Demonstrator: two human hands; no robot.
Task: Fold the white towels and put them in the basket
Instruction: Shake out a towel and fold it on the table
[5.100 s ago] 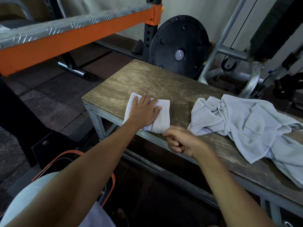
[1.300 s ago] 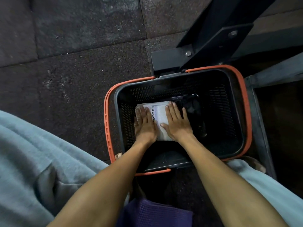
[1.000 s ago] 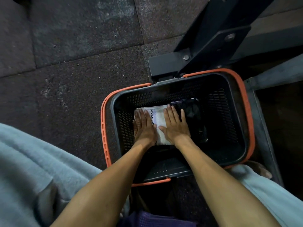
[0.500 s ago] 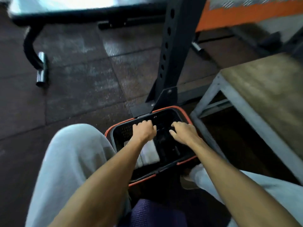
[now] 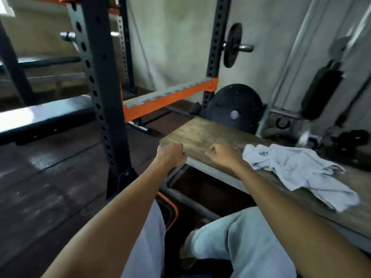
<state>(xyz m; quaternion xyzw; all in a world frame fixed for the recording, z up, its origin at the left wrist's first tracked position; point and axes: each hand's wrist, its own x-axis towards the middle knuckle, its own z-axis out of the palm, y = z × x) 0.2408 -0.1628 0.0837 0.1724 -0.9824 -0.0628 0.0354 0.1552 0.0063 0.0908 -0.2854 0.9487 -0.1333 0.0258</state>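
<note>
The left grip (image 5: pixel 171 155) and right grip (image 5: pixel 223 155) lay flat on a folded towel down in the basket (image 5: pixel 174 212) a second ago; now both are up at the table (image 5: pixel 200 131). So that towel looks delivered, and the next fold is due. The left grip is at the table's near corner, fingers curled into a fist and holding nothing; whether it touches the wood I cannot tell. The right grip hovers over the near edge, also curled in and empty. The unfolded towels (image 5: pixel 297 169) lie crumpled just right of it. Only a sliver of the basket's orange rim shows, below the left forearm.
</note>
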